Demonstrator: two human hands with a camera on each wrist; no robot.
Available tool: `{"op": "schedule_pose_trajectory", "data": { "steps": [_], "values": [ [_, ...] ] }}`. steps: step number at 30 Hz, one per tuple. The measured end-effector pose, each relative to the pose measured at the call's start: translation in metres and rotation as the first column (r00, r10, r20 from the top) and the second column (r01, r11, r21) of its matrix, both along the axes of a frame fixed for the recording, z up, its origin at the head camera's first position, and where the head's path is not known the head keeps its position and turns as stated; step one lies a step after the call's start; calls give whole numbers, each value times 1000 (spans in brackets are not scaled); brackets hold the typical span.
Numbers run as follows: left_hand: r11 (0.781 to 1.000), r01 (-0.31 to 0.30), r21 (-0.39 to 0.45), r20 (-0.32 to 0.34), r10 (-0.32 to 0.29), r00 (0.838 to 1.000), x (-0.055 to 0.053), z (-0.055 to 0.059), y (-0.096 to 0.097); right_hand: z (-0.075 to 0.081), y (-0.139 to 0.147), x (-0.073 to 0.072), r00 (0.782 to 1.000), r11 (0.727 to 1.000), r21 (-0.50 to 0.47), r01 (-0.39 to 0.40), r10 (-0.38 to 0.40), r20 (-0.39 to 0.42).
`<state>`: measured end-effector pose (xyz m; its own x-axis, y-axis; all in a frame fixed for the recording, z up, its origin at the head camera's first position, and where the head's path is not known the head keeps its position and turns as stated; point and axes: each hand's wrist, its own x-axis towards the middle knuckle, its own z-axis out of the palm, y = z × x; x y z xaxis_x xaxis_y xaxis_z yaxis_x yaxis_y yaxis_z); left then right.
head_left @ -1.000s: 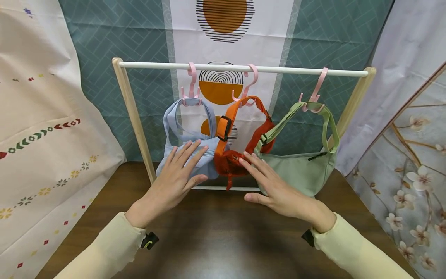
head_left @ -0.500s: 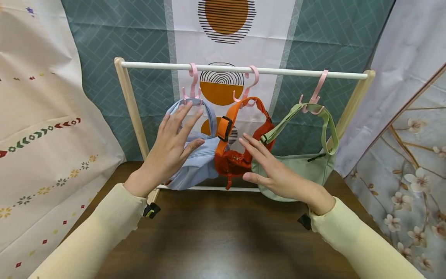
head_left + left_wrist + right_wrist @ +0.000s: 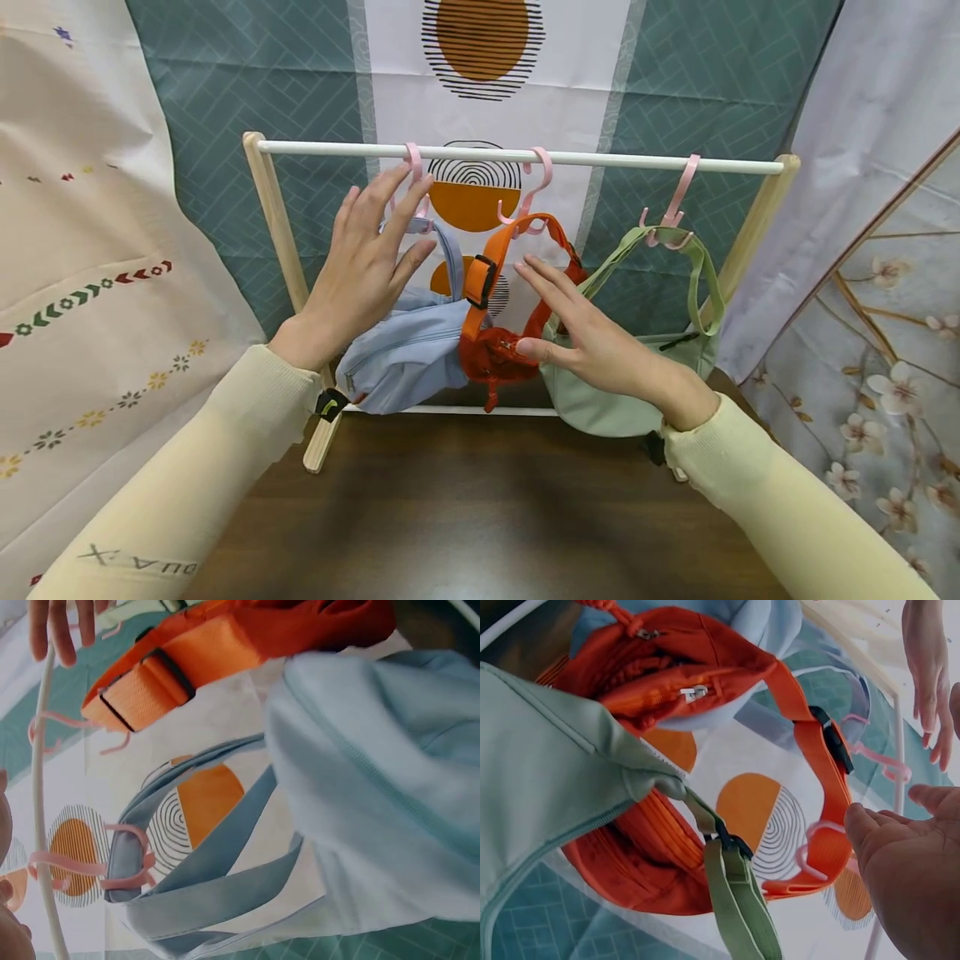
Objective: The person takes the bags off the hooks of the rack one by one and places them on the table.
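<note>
My left hand (image 3: 365, 260) is raised with fingers extended in front of the light blue bag (image 3: 420, 354), its fingertips overlapping a pink hook (image 3: 415, 158) in the head view. That bag hangs by its straps from the hook. To the right, my right hand (image 3: 600, 346) reaches forward with straight fingers, overlapping the pale green shoulder bag (image 3: 600, 404) in the head view. Between the hands hangs a red-orange waist bag (image 3: 495, 354), its orange strap (image 3: 821, 787) looped over a second hook (image 3: 542, 179). Neither hand holds anything.
A white rod (image 3: 592, 158) with wooden end posts (image 3: 279, 225) carries the three hooks, the green bag on the right one (image 3: 684, 196). The rack stands on a dark wooden table (image 3: 480, 500). Patterned cloths (image 3: 300, 92) hang behind and at both sides.
My left hand has risen from the blue bag's body to its hook. The right hand has moved up slightly. The blue and green bags have shifted a little while hanging.
</note>
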<state>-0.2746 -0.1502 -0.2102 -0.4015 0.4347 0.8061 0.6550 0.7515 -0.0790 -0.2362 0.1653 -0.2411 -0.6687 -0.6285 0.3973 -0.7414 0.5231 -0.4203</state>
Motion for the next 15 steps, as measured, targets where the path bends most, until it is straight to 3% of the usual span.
{"op": "schedule_pose_trajectory", "data": {
  "steps": [8,15],
  "values": [
    [999,-47,-22,-16,47,999,-13,20,-1,16,-4,-8,998,1000,-20,-23,21,-66],
    [994,-84,-65,-35,82,996,-21,27,1,27,-11,-11,996,998,-33,-45,43,-79]
  ]
}}
